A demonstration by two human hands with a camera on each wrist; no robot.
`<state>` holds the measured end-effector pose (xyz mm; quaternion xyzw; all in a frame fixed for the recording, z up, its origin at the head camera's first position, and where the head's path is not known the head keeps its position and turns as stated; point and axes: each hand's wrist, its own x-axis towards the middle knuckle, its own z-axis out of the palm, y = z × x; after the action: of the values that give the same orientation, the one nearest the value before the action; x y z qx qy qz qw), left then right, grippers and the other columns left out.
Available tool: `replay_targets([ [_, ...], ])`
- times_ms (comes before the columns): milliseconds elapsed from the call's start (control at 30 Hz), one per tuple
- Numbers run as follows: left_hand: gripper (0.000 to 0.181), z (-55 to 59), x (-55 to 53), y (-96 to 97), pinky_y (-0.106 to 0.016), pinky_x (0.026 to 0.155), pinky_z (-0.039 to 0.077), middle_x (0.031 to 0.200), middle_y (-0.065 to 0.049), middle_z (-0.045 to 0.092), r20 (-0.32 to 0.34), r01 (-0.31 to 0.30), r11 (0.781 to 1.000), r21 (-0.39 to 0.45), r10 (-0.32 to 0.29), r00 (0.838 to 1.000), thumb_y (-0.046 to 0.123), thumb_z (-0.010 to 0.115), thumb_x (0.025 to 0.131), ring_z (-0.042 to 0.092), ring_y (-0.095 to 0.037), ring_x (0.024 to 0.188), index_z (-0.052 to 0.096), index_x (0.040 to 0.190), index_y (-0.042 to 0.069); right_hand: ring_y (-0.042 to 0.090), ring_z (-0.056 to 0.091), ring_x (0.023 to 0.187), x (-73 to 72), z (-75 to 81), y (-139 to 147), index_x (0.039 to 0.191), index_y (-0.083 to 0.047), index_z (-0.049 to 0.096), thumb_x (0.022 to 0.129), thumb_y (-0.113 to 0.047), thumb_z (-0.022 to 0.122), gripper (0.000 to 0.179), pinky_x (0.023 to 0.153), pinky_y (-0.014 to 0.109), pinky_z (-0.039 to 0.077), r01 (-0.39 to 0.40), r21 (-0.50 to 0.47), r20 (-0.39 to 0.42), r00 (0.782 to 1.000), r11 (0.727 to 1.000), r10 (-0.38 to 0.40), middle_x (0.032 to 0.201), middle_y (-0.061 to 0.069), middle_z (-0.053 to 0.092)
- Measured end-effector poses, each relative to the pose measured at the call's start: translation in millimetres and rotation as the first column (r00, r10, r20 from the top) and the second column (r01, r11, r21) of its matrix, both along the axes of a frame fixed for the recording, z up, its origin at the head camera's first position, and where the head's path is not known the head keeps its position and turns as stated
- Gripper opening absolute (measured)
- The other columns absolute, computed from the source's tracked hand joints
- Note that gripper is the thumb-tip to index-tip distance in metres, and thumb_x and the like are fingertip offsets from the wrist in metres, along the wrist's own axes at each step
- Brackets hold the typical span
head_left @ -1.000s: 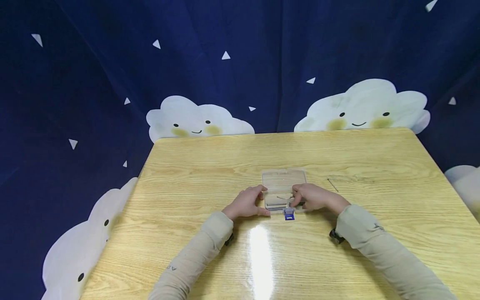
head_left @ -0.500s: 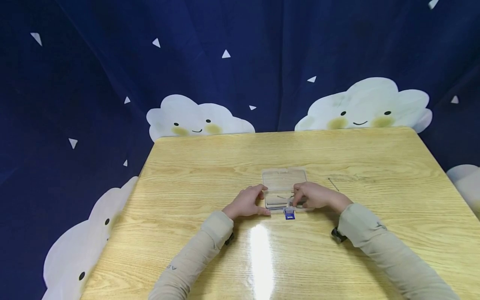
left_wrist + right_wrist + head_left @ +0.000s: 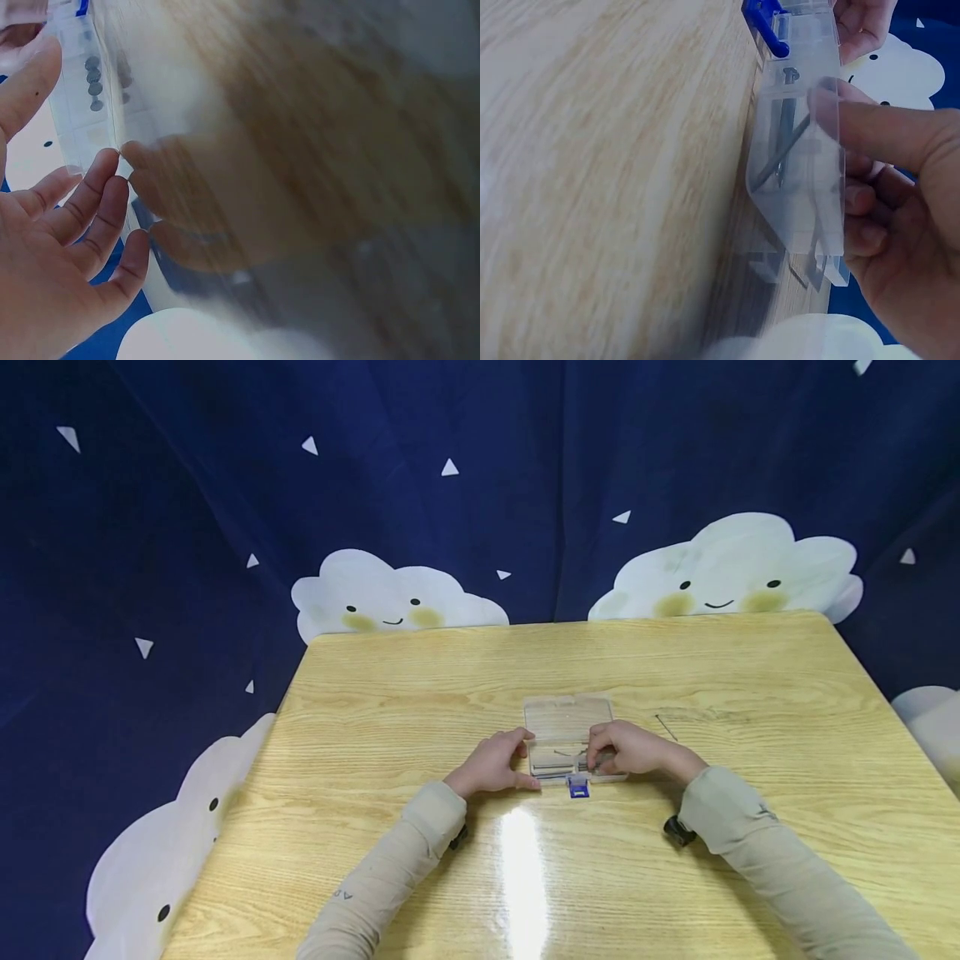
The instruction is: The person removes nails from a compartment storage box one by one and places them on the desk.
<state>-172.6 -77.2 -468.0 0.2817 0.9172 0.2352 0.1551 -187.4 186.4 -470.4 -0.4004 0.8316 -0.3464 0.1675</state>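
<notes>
A clear plastic box (image 3: 557,753) lies on the table with its lid (image 3: 567,717) folded back and a blue latch (image 3: 578,788) at the front. Several long nails (image 3: 551,770) fill its left part; their round heads (image 3: 94,78) show through the end wall. My left hand (image 3: 491,764) holds the left end, thumb by the front corner, fingertips near the hinge. My right hand (image 3: 628,748) reaches into the right compartment. Through the wall in the right wrist view, thumb and finger pinch a slanted nail (image 3: 784,150), beside another nail (image 3: 787,124) lying there.
A single nail (image 3: 666,727) lies on the wooden table (image 3: 420,693), right of the box. Behind the table hangs a dark blue curtain (image 3: 480,510) with smiling clouds. A bright light reflection (image 3: 523,877) falls on the tabletop in front.
My right hand has shifted slightly up and to the right within the right compartment, its fingers drawn closer together. My left hand and the box have stayed in place.
</notes>
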Motion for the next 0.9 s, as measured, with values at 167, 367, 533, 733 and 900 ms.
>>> replay_targets([
  [167, 0.073, -0.3, 0.3, -0.8, -0.034, 0.085, 0.038, 0.099, 0.001, 0.057, -0.005, 0.004, 1.0, 0.002, -0.004, 1.0, 0.042, 0.075, 0.072, 0.051, -0.016, 0.091, 0.045, 0.129, 0.007, 0.005, 0.044, 0.065, 0.3, 1.3, -0.6, 0.076, -0.008, 0.069, 0.071, 0.004, 0.071, 0.013, 0.06, 0.023, 0.04, 0.02, -0.046, 0.049, 0.999, 0.999, -0.018, 0.074, -0.006, 0.053],
  [367, 0.073, -0.9, -0.3, -0.7, -0.033, 0.084, 0.038, 0.1, 0.001, 0.057, -0.005, 0.009, 1.0, 0.003, -0.009, 1.0, 0.041, 0.075, 0.072, 0.051, -0.015, 0.091, 0.045, 0.129, 0.007, 0.005, 0.041, 0.061, 0.2, 3.5, 0.4, 0.074, -0.005, 0.069, 0.071, 0.004, 0.072, 0.01, 0.056, 0.022, 0.038, 0.036, -0.088, 0.067, 0.997, 0.996, -0.03, 0.071, -0.003, 0.051],
  [533, 0.073, -1.8, -0.9, -0.7, -0.032, 0.083, 0.038, 0.1, 0.001, 0.056, -0.004, 0.012, 1.0, 0.006, -0.012, 1.0, 0.041, 0.075, 0.073, 0.05, -0.014, 0.09, 0.045, 0.129, 0.006, 0.006, 0.042, 0.06, 0.0, 4.8, 1.2, 0.073, -0.003, 0.068, 0.071, 0.006, 0.072, 0.01, 0.055, 0.02, 0.039, 0.053, -0.139, 0.1, 0.994, 0.989, -0.04, 0.069, 0.001, 0.052],
  [733, 0.073, -1.5, -1.1, -1.0, -0.033, 0.083, 0.038, 0.099, 0.001, 0.056, -0.008, 0.01, 1.0, 0.002, -0.01, 1.0, 0.041, 0.075, 0.072, 0.05, -0.014, 0.089, 0.045, 0.129, 0.007, 0.007, 0.045, 0.061, -0.5, 4.7, 1.4, 0.073, -0.001, 0.068, 0.071, 0.006, 0.071, 0.009, 0.056, 0.021, 0.04, 0.101, -0.138, 0.146, 0.986, 0.985, -0.08, 0.069, 0.002, 0.052],
  [900, 0.073, -1.1, -0.8, -0.5, -0.033, 0.083, 0.038, 0.099, 0.002, 0.056, -0.008, 0.01, 1.0, -0.008, -0.01, 1.0, 0.042, 0.075, 0.072, 0.05, -0.014, 0.09, 0.045, 0.129, 0.007, 0.007, 0.041, 0.056, -2.0, 2.2, 2.5, 0.073, 0.001, 0.068, 0.073, 0.007, 0.069, 0.007, 0.052, 0.021, 0.037, 0.12, -0.159, 0.164, 0.982, 0.98, -0.094, 0.066, 0.005, 0.052],
])
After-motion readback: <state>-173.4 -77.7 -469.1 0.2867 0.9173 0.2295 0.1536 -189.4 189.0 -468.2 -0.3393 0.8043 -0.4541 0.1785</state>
